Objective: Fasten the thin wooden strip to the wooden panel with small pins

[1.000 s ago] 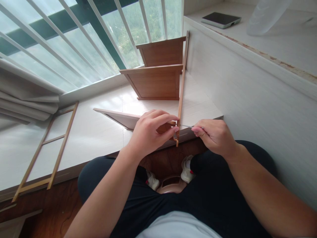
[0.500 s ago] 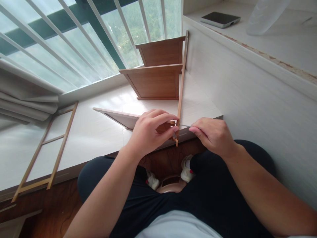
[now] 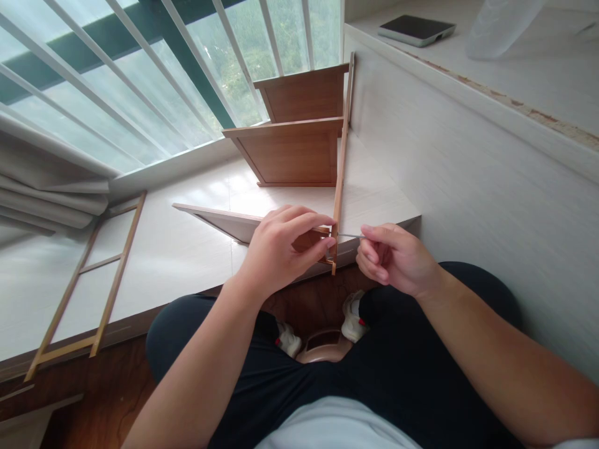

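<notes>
Left hand (image 3: 276,252) pinches the upright wooden side rail (image 3: 340,156) at its near end; right hand (image 3: 395,259) pinches a thin metal pin (image 3: 349,236) touching the rail.

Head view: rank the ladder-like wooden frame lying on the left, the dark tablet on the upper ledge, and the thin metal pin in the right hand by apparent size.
1. Wooden frame, clearly largest.
2. Tablet, though it lies farther away.
3. Metal pin, held by the right hand.

Your shelf frame (image 3: 340,162) is warm brown wood with a smooth matt finish, like its panels (image 3: 292,153). The thin pin (image 3: 349,236) you pinch looks like shiny metal. The bench (image 3: 187,249) is pale, faintly grained, with a soft sheen.
</notes>
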Tool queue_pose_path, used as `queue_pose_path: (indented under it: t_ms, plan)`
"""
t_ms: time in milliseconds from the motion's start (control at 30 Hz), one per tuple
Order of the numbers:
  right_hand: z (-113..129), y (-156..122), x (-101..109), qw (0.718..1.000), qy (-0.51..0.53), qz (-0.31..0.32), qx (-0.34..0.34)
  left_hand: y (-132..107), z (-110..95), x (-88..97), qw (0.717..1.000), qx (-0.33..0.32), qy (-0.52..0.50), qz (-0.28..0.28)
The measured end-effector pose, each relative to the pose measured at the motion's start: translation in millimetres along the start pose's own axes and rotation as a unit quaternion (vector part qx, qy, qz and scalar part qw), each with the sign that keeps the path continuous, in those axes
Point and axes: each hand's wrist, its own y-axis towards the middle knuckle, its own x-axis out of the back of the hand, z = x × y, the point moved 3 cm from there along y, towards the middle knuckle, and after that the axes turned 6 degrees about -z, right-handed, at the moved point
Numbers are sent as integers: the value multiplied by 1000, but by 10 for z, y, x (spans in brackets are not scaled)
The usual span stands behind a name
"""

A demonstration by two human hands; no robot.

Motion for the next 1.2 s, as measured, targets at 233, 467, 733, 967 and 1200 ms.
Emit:
queue_pose_path:
  t_ms: [233, 467, 733, 967, 1200]
  plan:
    - [34, -22, 22, 1000, 3, 2, -18, 1, 1, -5, 1000, 6, 2, 4]
    - [121, -71, 83, 988, -122, -45, 82, 3, -2, -1, 1000, 6, 3, 3]
    - [220, -159, 128, 762, -528, -81, 365, 1, 1, -3, 1000, 5, 2, 3]
    - [223, -146, 155, 687, -591, -77, 415, 0, -1, -5, 1000, 5, 1, 3]
    - [232, -167, 109, 652, -614, -87, 436, 4, -17, 0, 1000, 6, -2, 5]
